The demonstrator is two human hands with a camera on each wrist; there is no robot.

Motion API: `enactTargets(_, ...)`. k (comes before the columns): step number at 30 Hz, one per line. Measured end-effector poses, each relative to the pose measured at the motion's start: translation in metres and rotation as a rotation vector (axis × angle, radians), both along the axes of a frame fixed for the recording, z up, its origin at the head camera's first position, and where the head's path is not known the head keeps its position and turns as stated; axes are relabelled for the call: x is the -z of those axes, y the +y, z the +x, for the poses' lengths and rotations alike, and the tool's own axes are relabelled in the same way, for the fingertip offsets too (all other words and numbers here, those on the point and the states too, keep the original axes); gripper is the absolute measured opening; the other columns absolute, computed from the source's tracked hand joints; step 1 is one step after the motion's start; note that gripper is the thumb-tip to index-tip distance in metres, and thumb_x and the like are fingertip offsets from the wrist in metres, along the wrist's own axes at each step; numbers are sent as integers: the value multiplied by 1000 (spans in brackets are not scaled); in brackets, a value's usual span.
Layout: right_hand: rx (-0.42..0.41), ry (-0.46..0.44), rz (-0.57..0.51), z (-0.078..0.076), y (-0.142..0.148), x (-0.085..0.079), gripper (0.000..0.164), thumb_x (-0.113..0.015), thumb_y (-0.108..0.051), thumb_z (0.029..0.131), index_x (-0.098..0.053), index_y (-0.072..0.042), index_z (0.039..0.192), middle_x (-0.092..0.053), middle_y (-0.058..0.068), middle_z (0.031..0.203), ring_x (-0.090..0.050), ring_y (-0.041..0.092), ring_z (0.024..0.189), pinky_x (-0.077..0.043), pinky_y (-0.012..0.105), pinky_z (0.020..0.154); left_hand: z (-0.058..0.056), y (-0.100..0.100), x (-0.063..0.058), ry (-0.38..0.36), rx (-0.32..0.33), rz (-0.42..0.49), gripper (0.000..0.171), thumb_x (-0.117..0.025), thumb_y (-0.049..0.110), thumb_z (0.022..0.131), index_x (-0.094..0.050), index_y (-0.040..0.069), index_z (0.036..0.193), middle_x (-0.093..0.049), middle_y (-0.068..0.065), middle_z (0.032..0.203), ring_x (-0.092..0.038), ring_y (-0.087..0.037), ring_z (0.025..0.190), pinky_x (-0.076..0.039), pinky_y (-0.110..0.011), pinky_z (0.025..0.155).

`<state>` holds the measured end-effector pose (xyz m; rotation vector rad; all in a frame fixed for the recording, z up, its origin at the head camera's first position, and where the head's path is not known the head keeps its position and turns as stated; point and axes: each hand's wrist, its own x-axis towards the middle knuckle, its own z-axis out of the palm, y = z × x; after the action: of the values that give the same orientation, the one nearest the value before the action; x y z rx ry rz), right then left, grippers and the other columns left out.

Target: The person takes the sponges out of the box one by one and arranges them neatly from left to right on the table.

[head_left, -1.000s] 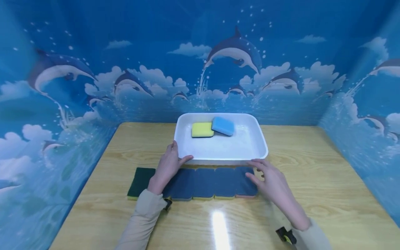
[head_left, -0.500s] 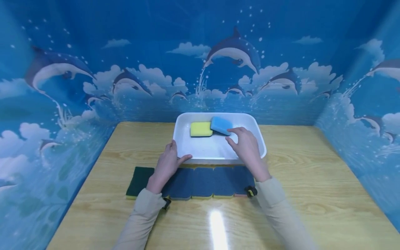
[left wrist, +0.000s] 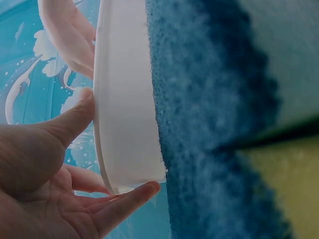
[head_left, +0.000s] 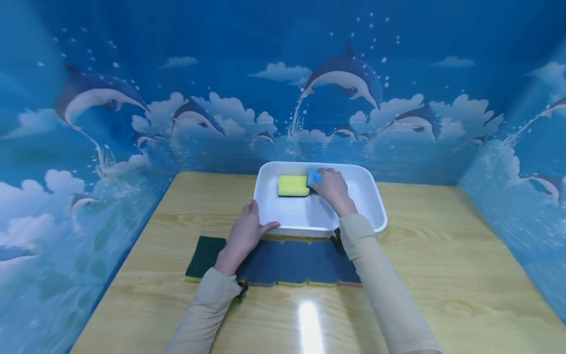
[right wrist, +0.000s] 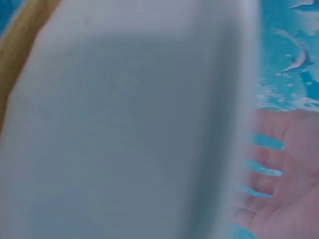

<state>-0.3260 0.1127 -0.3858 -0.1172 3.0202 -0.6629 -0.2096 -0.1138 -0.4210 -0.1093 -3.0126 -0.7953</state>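
Observation:
A white tray (head_left: 292, 216) stands at the back of the table. My left hand (head_left: 244, 229) holds its front left corner, thumb at the front rim and fingers along the left side; the left wrist view shows this thumb (left wrist: 75, 117) close up. Inside the tray lies a yellow sponge (head_left: 294, 185) with a dark underside. Beside it is a blue sponge (head_left: 313, 176), which my right hand (head_left: 332, 188) grips at its right end, hiding much of it. In the right wrist view, the blurred tray wall (right wrist: 124, 124) covers part of my right hand.
A row of several dark blue sponges (head_left: 292, 263) lies in front of the tray, scouring side up. A dark green sponge (head_left: 205, 255) ends the row on the left. Dolphin-printed curtains (head_left: 283, 98) stand behind and beside the wooden table (head_left: 433, 255).
My right hand has moved from the tray's front right rim into the tray and taken hold of the blue sponge. My left hand has stayed at the corner.

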Motion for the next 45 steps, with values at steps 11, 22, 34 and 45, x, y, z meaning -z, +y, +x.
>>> enactTargets(11,-79,-41,65,-17,8,29,67,-62,-20,102,-29,-5,159,-39,26,153,-40,46,137,-38,56,113,1,3,2,5,-3,6,98,-68,50,93,-25,-13,153,-41,-36,149,-60,-46,121,-53,-51,99)
enactTargets(22,-22,-122,-29,-13,12,26,77,-72,-30,95,-32,-1,155,-36,31,149,-49,45,128,-45,56,106,0,2,2,6,-16,-10,98,-68,50,93,-26,-13,153,-43,-34,149,-60,-44,121,-52,-51,100)
enactTargets(34,-53,-98,130,14,32,15,65,-74,-33,92,-50,-10,148,-51,27,134,-46,43,116,-45,55,96,0,1,1,-12,-21,22,100,-69,50,92,-22,-11,155,-38,-33,153,-54,-45,129,-48,-52,105)
enactTargets(45,27,10,21,59,57,-1,73,-76,-29,91,-41,-11,152,-40,30,129,-50,36,96,-49,48,79,1,2,0,-18,-21,25,100,-70,49,92,-21,-11,156,-37,-34,153,-50,-45,133,-46,-53,108)
